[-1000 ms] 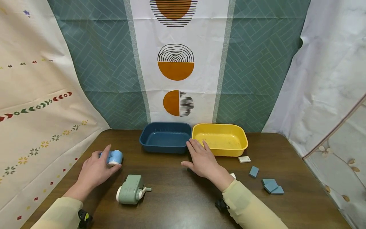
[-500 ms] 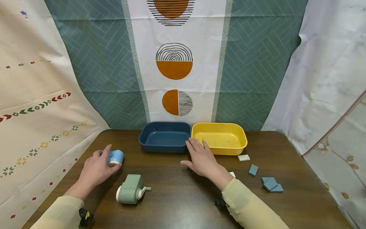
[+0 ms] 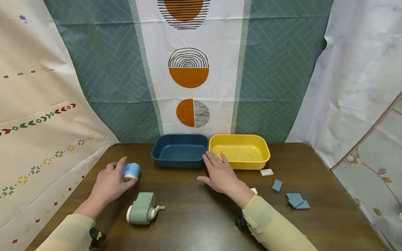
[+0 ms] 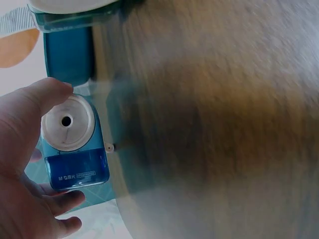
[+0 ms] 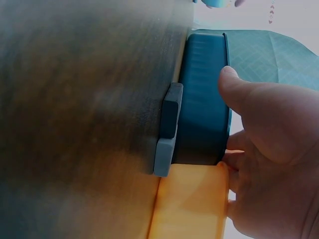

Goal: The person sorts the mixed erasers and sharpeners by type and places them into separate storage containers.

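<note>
At the left of the table, my left hand (image 3: 108,181) holds a light-blue pencil sharpener (image 3: 131,170) between thumb and fingers. In the left wrist view the sharpener (image 4: 75,167) shows a round white face with a dark hole, turned toward the camera. A green pencil sharpener (image 3: 142,208) with a white crank stands nearer, to its right. My right hand (image 3: 221,176) is stretched out, palm down, in front of the blue tray (image 3: 180,163) and yellow tray (image 3: 240,165). Two grey-blue blocks (image 5: 171,112) lie beneath it, mostly hidden in the head view.
Right of the yellow tray lie a white eraser (image 3: 266,172), a blue-grey block (image 3: 277,185) and a small pile of similar blocks (image 3: 296,201). Another white piece (image 3: 254,190) shows partly behind the right wrist. Curtains hang along the table's back and sides.
My left hand has shifted slightly right, and the blue pencil sharpener has moved with it. The right hand stays in place. The head view has turned a little.
</note>
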### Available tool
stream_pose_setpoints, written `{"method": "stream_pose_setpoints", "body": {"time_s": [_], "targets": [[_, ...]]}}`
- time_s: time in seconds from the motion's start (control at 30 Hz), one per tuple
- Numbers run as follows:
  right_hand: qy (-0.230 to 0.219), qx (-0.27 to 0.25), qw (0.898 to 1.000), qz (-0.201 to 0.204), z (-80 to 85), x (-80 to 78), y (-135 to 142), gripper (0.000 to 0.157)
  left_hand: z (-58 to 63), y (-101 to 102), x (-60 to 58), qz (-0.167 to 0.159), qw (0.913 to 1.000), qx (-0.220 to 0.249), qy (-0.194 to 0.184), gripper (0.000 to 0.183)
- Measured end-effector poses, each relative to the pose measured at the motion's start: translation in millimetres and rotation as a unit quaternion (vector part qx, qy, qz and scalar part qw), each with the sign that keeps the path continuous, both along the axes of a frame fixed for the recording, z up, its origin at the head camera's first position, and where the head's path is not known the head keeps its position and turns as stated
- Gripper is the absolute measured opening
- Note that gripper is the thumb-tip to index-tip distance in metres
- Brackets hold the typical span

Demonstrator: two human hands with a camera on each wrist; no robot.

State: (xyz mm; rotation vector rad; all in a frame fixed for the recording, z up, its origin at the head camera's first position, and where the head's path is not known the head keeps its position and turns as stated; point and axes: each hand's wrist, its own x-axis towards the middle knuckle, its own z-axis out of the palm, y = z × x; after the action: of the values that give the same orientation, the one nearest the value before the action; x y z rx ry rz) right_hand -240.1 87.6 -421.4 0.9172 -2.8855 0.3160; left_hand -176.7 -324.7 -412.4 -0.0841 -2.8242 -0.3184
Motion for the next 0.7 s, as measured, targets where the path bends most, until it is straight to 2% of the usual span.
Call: {"method": "stream_pose_setpoints", "body": {"time_s": [0.37,0.7], "targets": [[-0.002,0.011,1.0,-0.002,1.2,0.9,0,0.091,6.5,10,-5.1,-0.009,0.9999,0.002,0.012,0.1],[0.003,0.018,1.0,-0.01,3.2,2.9,-1,0.09,18.8,21,-13.4,-0.026,0.9991,0.003,0.032,0.098]]}}
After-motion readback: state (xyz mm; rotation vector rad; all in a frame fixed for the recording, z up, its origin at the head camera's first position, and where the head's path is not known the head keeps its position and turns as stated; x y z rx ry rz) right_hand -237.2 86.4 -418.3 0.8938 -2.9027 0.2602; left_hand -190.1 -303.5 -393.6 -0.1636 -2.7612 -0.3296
